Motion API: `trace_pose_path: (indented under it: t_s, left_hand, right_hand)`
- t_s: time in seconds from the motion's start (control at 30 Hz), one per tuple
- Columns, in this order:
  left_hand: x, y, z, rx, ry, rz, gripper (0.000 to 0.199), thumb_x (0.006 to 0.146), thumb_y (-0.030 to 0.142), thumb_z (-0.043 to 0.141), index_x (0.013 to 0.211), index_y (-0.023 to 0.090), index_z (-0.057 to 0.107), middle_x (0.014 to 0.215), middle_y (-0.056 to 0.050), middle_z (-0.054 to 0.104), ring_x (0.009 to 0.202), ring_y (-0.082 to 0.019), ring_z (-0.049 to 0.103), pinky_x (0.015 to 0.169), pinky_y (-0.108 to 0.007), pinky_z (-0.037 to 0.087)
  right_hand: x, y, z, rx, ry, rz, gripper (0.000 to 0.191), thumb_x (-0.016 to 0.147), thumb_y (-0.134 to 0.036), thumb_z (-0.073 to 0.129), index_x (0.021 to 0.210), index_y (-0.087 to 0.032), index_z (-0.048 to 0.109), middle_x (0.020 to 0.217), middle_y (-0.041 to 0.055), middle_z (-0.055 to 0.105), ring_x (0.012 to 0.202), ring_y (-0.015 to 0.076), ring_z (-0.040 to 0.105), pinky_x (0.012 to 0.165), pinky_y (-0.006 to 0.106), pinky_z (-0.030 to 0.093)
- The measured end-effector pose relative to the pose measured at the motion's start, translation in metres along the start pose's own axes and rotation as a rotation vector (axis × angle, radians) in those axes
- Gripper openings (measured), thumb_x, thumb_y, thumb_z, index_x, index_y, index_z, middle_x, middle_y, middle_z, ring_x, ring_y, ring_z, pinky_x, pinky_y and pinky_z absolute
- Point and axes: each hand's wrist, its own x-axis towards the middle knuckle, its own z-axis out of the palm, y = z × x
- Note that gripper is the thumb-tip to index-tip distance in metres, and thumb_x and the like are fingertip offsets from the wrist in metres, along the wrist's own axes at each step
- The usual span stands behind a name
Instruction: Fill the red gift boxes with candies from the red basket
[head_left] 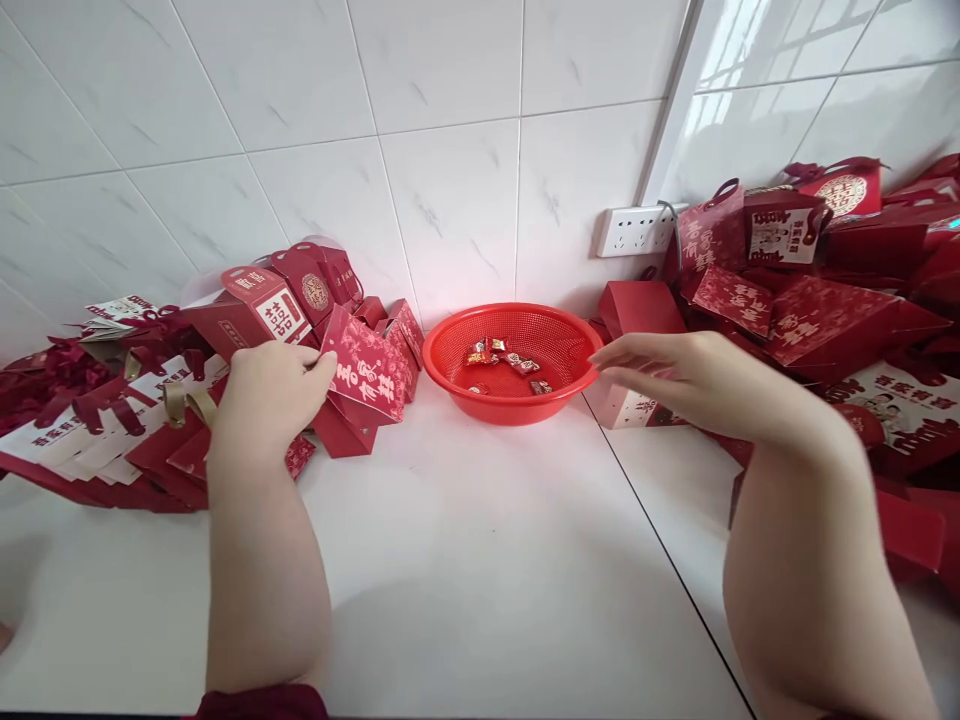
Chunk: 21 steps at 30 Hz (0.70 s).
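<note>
My left hand (274, 390) grips the edge of a red gift box (365, 367) printed with pink flowers and white characters, among the boxes on the left. Beside the right rim of a red plastic basket (510, 408) is my right hand (660, 375), fingers stretched out, with nothing visible in it. Several small wrapped candies (517, 362) lie on the basket's bottom. Just behind and below my right fingers stand a red box (641, 305) and a pale box with print (630, 403); whether the fingers touch the basket rim I cannot tell.
Red and white gift bags (112, 430) with ribbon handles line the left side. A large heap of red gift boxes (840, 310) fills the right. Against the white tiled wall (450, 180) is a power socket strip (637, 232). A dark seam crosses the white tabletop (480, 560).
</note>
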Motion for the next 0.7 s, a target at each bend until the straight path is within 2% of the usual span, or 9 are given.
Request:
trace_pose_path:
  t_s: [0.07,0.13,0.2,0.27,0.37,0.5,0.7]
  left_hand:
    - [0.019,0.000,0.022,0.059,-0.073,-0.054,0.029,0.082,0.035,0.049,0.068,0.017,0.067,0.063,-0.011,0.062,0.079,-0.032,0.062,0.076,-0.040,0.045]
    - [0.034,0.005,0.049,0.065,-0.136,-0.093,0.023,0.078,0.031,0.054,0.077,0.014,0.070,0.074,-0.016,0.067,0.079,-0.033,0.065,0.072,-0.039,0.048]
    - [0.044,0.011,0.071,0.075,-0.152,-0.130,0.029,0.077,0.030,0.055,0.091,0.010,0.070,0.090,-0.023,0.069,0.084,-0.035,0.066,0.070,-0.040,0.049]
    - [0.046,0.016,0.083,0.089,-0.160,-0.149,0.036,0.078,0.030,0.054,0.102,0.007,0.069,0.101,-0.027,0.067,0.091,-0.038,0.066,0.071,-0.042,0.050]
    - [0.043,0.019,0.083,0.112,-0.184,-0.162,0.041,0.082,0.032,0.051,0.109,0.005,0.066,0.110,-0.030,0.065,0.100,-0.041,0.064,0.076,-0.045,0.049]
    - [0.037,0.020,0.066,0.138,-0.219,-0.160,0.044,0.084,0.038,0.049,0.109,0.006,0.065,0.115,-0.030,0.063,0.107,-0.045,0.060,0.080,-0.050,0.047]
    - [0.042,0.015,0.058,0.165,-0.283,-0.179,0.050,0.086,0.042,0.048,0.114,0.003,0.061,0.119,-0.030,0.060,0.105,-0.042,0.061,0.077,-0.048,0.047]
  right_hand:
    - [-0.008,0.009,-0.013,-0.075,0.081,0.094,0.025,0.091,-0.047,0.056,0.104,-0.030,0.070,0.099,0.0036,0.073,0.084,0.0258,0.068,0.067,0.036,0.051]
    - [-0.014,0.016,-0.020,-0.126,0.108,0.171,0.024,0.091,-0.045,0.056,0.103,-0.029,0.070,0.097,0.0062,0.073,0.084,0.0290,0.068,0.066,0.038,0.050]
    - [-0.017,0.020,-0.024,-0.152,0.093,0.222,0.024,0.090,-0.044,0.057,0.103,-0.029,0.070,0.096,0.0074,0.073,0.085,0.0312,0.068,0.067,0.040,0.050]
    - [-0.018,0.023,-0.026,-0.169,0.072,0.264,0.024,0.089,-0.046,0.058,0.102,-0.029,0.069,0.096,0.0070,0.073,0.086,0.0318,0.067,0.068,0.041,0.050]
    - [-0.019,0.026,-0.028,-0.178,0.048,0.301,0.026,0.089,-0.048,0.057,0.103,-0.030,0.069,0.097,0.0058,0.073,0.087,0.0307,0.067,0.071,0.042,0.050]
    - [-0.020,0.029,-0.030,-0.169,0.016,0.309,0.030,0.089,-0.049,0.055,0.107,-0.029,0.068,0.098,0.0042,0.072,0.088,0.0273,0.067,0.072,0.040,0.051]
    - [-0.021,0.029,-0.035,-0.192,0.004,0.361,0.029,0.091,-0.046,0.052,0.107,-0.027,0.067,0.101,0.0027,0.072,0.090,0.0247,0.066,0.073,0.035,0.050]
